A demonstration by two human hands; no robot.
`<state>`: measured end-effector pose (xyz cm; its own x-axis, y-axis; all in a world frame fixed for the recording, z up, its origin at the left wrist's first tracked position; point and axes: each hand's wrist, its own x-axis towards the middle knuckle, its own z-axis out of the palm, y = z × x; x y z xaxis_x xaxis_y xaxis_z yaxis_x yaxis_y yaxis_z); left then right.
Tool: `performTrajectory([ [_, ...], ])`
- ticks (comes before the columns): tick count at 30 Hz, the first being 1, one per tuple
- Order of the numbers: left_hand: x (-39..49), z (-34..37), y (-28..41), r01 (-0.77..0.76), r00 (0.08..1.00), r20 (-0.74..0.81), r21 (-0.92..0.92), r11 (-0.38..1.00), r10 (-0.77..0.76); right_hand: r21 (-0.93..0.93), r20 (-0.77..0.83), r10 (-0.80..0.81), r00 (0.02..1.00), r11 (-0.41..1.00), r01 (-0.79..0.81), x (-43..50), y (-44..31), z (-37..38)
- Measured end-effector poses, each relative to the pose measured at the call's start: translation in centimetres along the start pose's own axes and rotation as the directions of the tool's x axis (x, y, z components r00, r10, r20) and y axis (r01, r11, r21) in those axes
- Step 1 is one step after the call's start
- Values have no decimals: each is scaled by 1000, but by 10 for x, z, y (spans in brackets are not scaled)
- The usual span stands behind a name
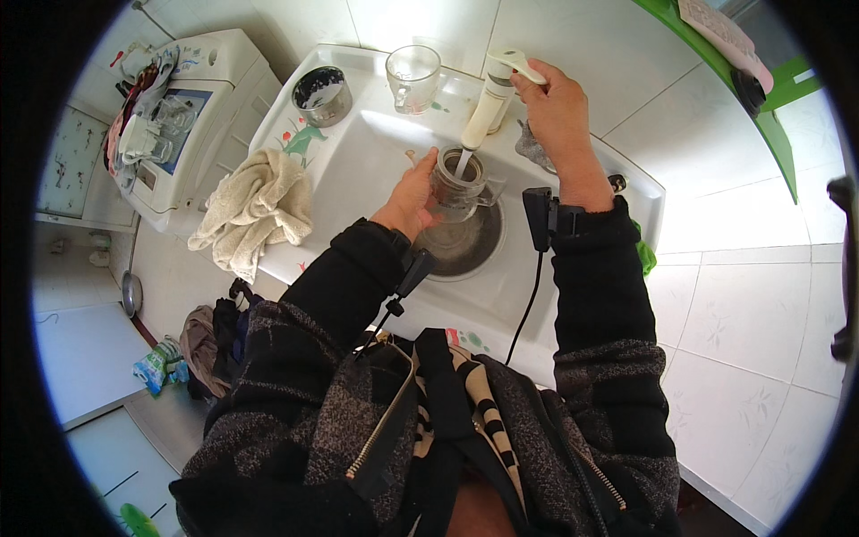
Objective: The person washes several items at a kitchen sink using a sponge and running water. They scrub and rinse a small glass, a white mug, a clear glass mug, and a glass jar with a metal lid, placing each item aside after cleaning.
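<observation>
My left hand (417,194) grips a clear glass jar (463,191) by its side, with the jar's handle pointing right. Water runs from the cream faucet (478,121) into the jar's open mouth. On top of the faucet, my right hand (557,111) holds the lever handle (513,62) between thumb and fingers. Beneath the jar, a round metal bowl (480,241) shows in the bottom of the white sink (356,174). Parts of that bowl are hidden by the jar and my left hand.
A glass mug (414,77) and a metal pot (323,101) stand on the sink's back ledge. A beige towel (258,201) hangs over the left rim. A grey cloth (532,144) lies right of the faucet. Further left is a washing machine (201,121) with things piled on top.
</observation>
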<state>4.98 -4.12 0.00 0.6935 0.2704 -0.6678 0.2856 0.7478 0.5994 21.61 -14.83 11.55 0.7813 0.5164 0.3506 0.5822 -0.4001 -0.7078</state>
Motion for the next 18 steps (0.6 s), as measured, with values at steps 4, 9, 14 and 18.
performTrajectory([
  [4,21,-14,-5,179,981,91,-61,982,-173,5,1,5,1000,1000,-5,1,1,2],
  [9,32,-19,-12,249,968,78,-145,958,-240,9,7,7,1000,1000,-7,1,2,1],
  [14,21,-11,-7,245,969,26,-128,961,-244,4,-2,6,1000,1000,-6,0,2,2],
  [18,9,-5,-4,212,975,-43,-104,972,-217,20,-15,12,1000,1000,-12,-5,2,3],
])
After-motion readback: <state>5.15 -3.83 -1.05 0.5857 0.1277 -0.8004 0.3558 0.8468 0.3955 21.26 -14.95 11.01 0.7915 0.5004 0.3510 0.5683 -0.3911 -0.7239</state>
